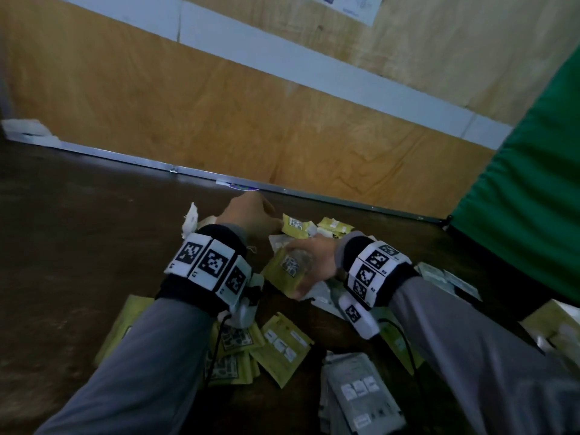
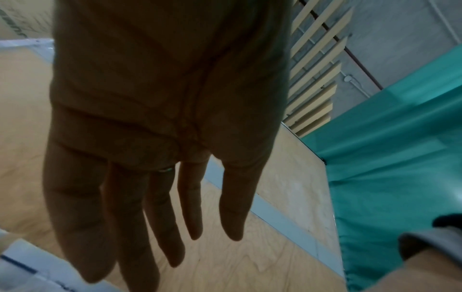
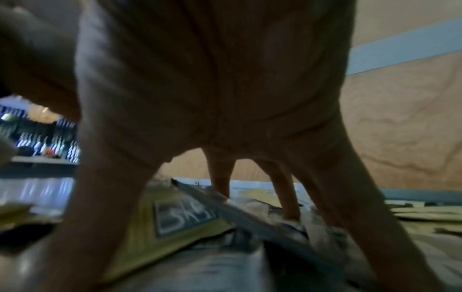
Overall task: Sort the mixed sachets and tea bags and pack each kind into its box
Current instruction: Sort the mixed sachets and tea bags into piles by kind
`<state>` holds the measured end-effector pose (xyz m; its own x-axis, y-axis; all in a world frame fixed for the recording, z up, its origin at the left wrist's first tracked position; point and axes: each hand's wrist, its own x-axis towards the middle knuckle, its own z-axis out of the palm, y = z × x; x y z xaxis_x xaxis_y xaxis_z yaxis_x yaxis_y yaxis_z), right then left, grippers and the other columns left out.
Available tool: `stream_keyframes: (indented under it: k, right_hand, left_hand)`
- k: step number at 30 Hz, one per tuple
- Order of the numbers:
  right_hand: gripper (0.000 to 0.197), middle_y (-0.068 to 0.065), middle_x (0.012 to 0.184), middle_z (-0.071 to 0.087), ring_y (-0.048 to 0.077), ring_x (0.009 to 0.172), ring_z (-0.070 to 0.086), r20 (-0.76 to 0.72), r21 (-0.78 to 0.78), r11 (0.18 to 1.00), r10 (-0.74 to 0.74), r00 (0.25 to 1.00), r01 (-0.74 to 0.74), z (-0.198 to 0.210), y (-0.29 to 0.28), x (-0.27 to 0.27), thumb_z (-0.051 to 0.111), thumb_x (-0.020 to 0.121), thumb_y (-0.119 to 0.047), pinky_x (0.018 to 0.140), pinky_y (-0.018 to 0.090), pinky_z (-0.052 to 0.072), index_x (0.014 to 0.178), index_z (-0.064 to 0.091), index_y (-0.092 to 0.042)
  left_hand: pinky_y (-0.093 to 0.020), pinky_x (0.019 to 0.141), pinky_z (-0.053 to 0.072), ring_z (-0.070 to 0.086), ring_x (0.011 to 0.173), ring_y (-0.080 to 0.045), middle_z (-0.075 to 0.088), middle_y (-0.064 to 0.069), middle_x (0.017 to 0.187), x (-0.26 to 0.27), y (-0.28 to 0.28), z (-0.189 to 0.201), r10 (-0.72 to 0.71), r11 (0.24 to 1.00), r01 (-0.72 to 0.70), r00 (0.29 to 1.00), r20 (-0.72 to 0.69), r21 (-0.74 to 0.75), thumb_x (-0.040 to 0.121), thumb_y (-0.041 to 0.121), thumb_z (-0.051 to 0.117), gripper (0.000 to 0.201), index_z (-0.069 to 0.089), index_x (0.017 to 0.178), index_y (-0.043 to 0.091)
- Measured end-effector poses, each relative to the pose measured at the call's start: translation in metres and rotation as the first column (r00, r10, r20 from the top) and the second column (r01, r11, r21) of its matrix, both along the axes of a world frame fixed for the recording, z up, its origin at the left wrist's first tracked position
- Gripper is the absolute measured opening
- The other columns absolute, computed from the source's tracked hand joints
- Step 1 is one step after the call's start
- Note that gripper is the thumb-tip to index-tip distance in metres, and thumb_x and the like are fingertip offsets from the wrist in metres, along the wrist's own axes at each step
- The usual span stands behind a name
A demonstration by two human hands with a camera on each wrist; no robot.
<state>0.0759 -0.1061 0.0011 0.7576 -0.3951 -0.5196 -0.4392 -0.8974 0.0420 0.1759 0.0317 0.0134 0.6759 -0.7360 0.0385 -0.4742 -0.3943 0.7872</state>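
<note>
Down on the dark table (image 1: 78,246), my right hand (image 1: 314,262) is spread over a yellow sachet (image 1: 287,268); its fingers (image 3: 287,197) are straight and splayed, tips pressing on the packets, nothing curled round or pinched; the yellow sachet lies flat under my palm, its long axis running from my thumb side away toward my left arm, printed label facing up; white sachets (image 3: 250,223) sit beneath and just beside it, under my fingertips. My left hand (image 1: 248,211) reaches beyond my right hand, toward the wooden wall (image 1: 219,120); its fingers (image 2: 160,217) hang straight and relaxed, holding nothing; just to its right lies another yellow sachet, crumpled (image 1: 295,226). Nearer my body, below my left wrist, more yellow sachets (image 1: 284,346) lie scattered flat at mixed angles; below my right wrist a stack of white sachets (image 1: 357,390) lies with its long axis pointing away from me. Green cloth (image 1: 527,199) hangs to the right of my right arm.
</note>
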Motion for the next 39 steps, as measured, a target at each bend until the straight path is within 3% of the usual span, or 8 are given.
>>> stream_keyframes:
  k: [4, 7, 9, 13, 17, 26, 33, 39]
  right_hand:
    - [0.070, -0.001, 0.121, 0.040, 0.023, 0.110, 0.047, 0.075, 0.071, 0.997, -0.004, 0.997, -0.002, 0.008, -0.006, -0.012, 0.075, 0.078, -0.031, 0.082, 0.035, 0.042, 0.136, 0.037, -0.021]
    - [0.054, 0.001, 0.132, 0.041, 0.023, 0.118, 0.047, 0.172, 0.119, 0.991, -0.082, 0.982, 0.061, 0.002, -0.014, -0.023, 0.074, 0.079, -0.025, 0.089, 0.037, 0.045, 0.123, 0.044, -0.024]
    - [0.035, 0.006, 0.114, 0.060, 0.022, 0.095, 0.063, 0.295, 0.166, 0.977, -0.182, 0.938, 0.137, 0.005, -0.019, -0.036, 0.075, 0.077, -0.018, 0.081, 0.039, 0.054, 0.099, 0.050, -0.029]
    - [0.024, 0.006, 0.085, 0.068, 0.021, 0.077, 0.068, 0.561, 0.304, 0.925, -0.368, 0.741, 0.230, 0.031, -0.027, -0.060, 0.079, 0.071, -0.012, 0.068, 0.035, 0.058, 0.083, 0.060, -0.017]
    - [0.025, 0.007, 0.076, 0.062, 0.012, 0.064, 0.065, 0.673, 0.650, 0.759, -0.600, 0.432, 0.040, 0.067, -0.010, -0.083, 0.071, 0.074, 0.009, 0.050, 0.026, 0.056, 0.077, 0.055, -0.010]
    - [0.018, 0.011, 0.071, 0.060, 0.019, 0.060, 0.061, 0.626, 0.778, 0.628, -0.772, 0.110, -0.023, 0.078, 0.010, -0.120, 0.065, 0.079, 0.010, 0.053, 0.025, 0.056, 0.074, 0.057, -0.004]
    - [0.021, 0.010, 0.066, 0.050, 0.012, 0.041, 0.053, 0.370, 0.912, 0.353, -0.928, 0.050, -0.206, 0.086, 0.021, -0.132, 0.050, 0.089, 0.007, 0.047, 0.021, 0.049, 0.073, 0.047, -0.006]
    - [0.026, 0.007, 0.068, 0.055, 0.013, 0.055, 0.058, 0.336, 0.926, 0.339, -0.941, -0.047, -0.165, 0.081, 0.037, -0.114, 0.053, 0.089, 0.007, 0.051, 0.019, 0.052, 0.067, 0.050, -0.006]
  left_hand:
    - [-0.033, 0.089, 0.049, 0.061, 0.100, -0.021, 0.066, -0.010, 0.112, -0.007, -0.002, 0.003, -0.043, 0.999, 0.042, 0.999, 0.025, 0.031, 0.088, 0.024, 0.065, 0.031, 0.064, 0.113, 0.007]
    - [-0.031, 0.089, 0.046, 0.060, 0.104, -0.021, 0.065, -0.008, 0.117, -0.014, -0.005, 0.003, -0.105, 0.990, 0.097, 0.992, 0.074, 0.102, 0.085, 0.029, 0.068, 0.039, 0.063, 0.117, 0.008]
    - [-0.030, 0.091, 0.046, 0.059, 0.107, -0.021, 0.064, -0.007, 0.118, -0.022, -0.006, 0.008, -0.133, 0.987, 0.123, 0.987, 0.093, 0.107, 0.085, 0.030, 0.068, 0.040, 0.062, 0.118, 0.008]
    - [-0.029, 0.083, 0.045, 0.058, 0.096, -0.019, 0.062, -0.006, 0.105, -0.045, -0.010, 0.018, -0.223, 0.974, 0.222, 0.975, 0.019, 0.033, 0.086, 0.033, 0.066, 0.033, 0.063, 0.111, 0.012]
    - [-0.028, 0.074, 0.047, 0.060, 0.083, -0.016, 0.064, -0.002, 0.090, -0.072, -0.016, 0.024, -0.354, 0.930, 0.346, 0.934, -0.048, -0.129, 0.085, 0.028, 0.069, 0.018, 0.062, 0.096, 0.016]
    - [-0.037, 0.077, 0.056, 0.069, 0.074, -0.016, 0.069, -0.009, 0.087, -0.099, -0.009, 0.024, -0.307, 0.882, 0.114, 0.875, -0.374, -0.457, 0.097, 0.022, 0.051, 0.024, 0.060, 0.111, 0.004]
    - [-0.044, 0.085, 0.054, 0.066, 0.089, -0.025, 0.066, -0.009, 0.101, -0.107, 0.010, 0.012, -0.176, 0.939, 0.154, 0.983, -0.047, -0.307, 0.099, 0.020, 0.041, 0.028, 0.060, 0.117, 0.011]
    - [-0.031, 0.070, 0.057, 0.068, 0.090, -0.034, 0.063, -0.023, 0.108, -0.128, 0.008, 0.017, -0.397, 0.873, 0.149, 0.771, -0.499, -0.465, 0.098, 0.013, 0.047, 0.027, 0.053, 0.119, -0.003]
